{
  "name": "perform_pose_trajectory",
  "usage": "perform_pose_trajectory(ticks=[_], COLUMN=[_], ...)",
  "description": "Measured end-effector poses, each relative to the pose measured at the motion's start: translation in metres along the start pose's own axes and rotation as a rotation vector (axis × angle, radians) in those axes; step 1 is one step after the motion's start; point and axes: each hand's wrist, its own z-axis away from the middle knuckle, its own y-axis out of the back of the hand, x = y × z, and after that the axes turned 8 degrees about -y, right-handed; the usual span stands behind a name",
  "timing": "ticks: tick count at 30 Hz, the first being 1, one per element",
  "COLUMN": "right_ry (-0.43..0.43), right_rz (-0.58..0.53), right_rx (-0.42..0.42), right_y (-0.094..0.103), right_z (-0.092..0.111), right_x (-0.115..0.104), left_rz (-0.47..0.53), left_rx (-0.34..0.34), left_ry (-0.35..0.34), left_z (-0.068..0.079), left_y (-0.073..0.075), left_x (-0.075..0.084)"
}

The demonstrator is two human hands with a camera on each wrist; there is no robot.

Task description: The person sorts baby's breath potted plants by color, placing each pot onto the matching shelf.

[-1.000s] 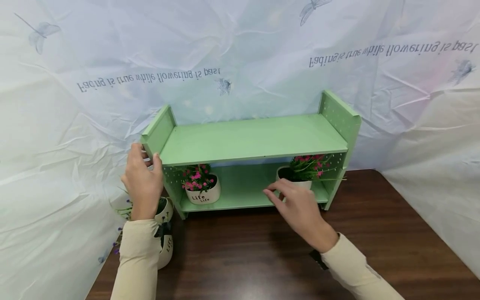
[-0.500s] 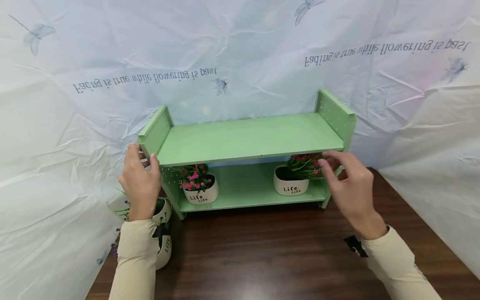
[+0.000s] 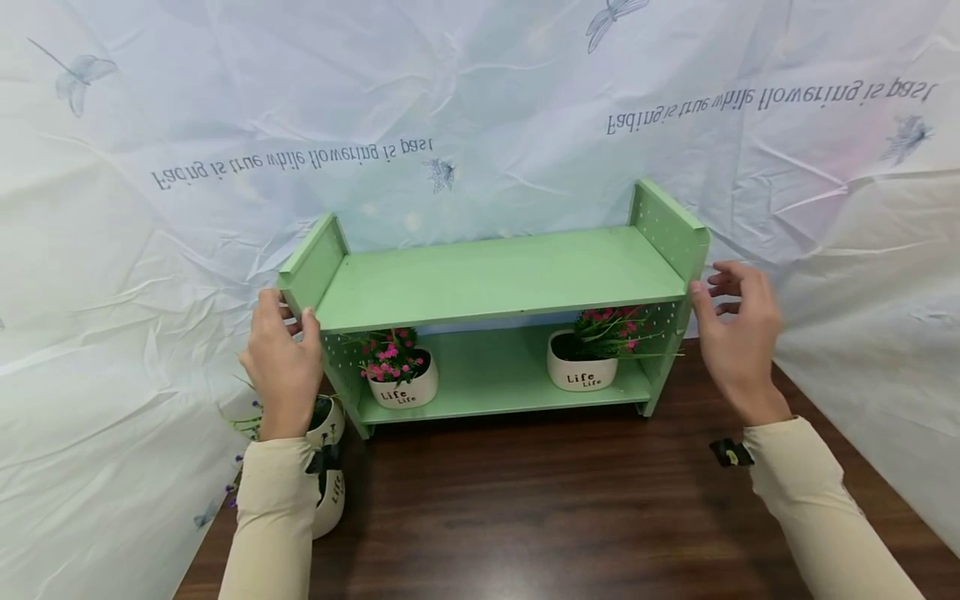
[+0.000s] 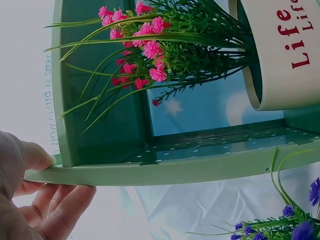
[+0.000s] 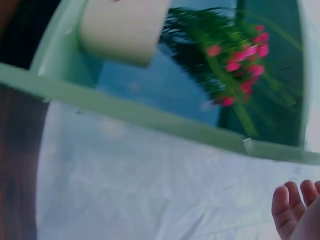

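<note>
A green two-tier shelf (image 3: pixel 495 279) stands on the table. My left hand (image 3: pixel 283 367) grips the front edge of its left side panel, the thumb (image 4: pixel 39 156) on the inner side and the fingers behind it. Beside the right side panel (image 3: pixel 667 237) is my right hand (image 3: pixel 741 342), its fingers loosely bent and holding nothing. In the right wrist view those fingers (image 5: pixel 282 205) look apart from the panel. On the lower tier sit two white "Life" pots with pink flowers, a left pot (image 3: pixel 408 390) and a right pot (image 3: pixel 581 375).
Two more white pots, a rear pot (image 3: pixel 330 421) and a front pot (image 3: pixel 330 504), stand left of the shelf, partly hidden by my left arm; purple flowers (image 4: pixel 302 231) show there. A printed cloth (image 3: pixel 480 100) hangs behind. The table (image 3: pixel 517 508) is dark wood.
My right hand has moved right, from in front of the right pot, across its flowers, to outside the right side panel. The left hand keeps its hold on the left panel.
</note>
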Motion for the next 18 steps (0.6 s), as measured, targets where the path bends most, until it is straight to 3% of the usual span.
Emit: perform_pose_trajectory(ticks=[8,18], right_ry=[0.012,0.09], right_rz=[0.076,0.138], right_rx=[-0.121,-0.11], right_y=[-0.004,-0.004], right_z=[-0.003,-0.004], right_x=[0.021,0.017], left_rz=[-0.007,0.012], left_rx=[-0.004,-0.009], left_ry=[0.015,0.003], left_z=[0.001,0.001], left_y=[0.001,0.0], left_x=[0.001,0.002])
